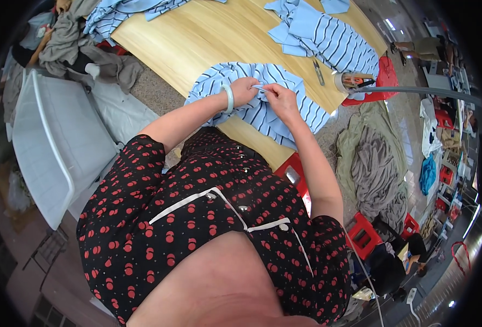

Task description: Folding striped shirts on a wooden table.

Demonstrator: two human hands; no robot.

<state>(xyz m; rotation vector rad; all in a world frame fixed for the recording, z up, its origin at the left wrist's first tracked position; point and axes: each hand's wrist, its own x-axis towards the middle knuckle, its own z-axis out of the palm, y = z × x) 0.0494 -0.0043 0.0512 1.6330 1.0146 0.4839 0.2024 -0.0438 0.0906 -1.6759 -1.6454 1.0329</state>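
Note:
A light blue garment with dark stripes [214, 82] lies bunched at the near edge of the wooden table [197, 32]. My left hand [244, 91], with a pale bangle [228, 99] on its wrist, is closed on the cloth near the middle of the garment. Close beside it, my right hand [281, 101] pinches a small plain blue edge of the same garment. That edge is stretched between the fingers of both hands. Which part of the garment it is, I cannot tell.
More striped blue garments [328, 41] lie at the table's far right and far left. Thread snips [318, 72] rest near a clear container [355, 82] at the right corner. Grey cloth [377, 169] is heaped at the right; a white-rimmed bin [61, 141] stands left.

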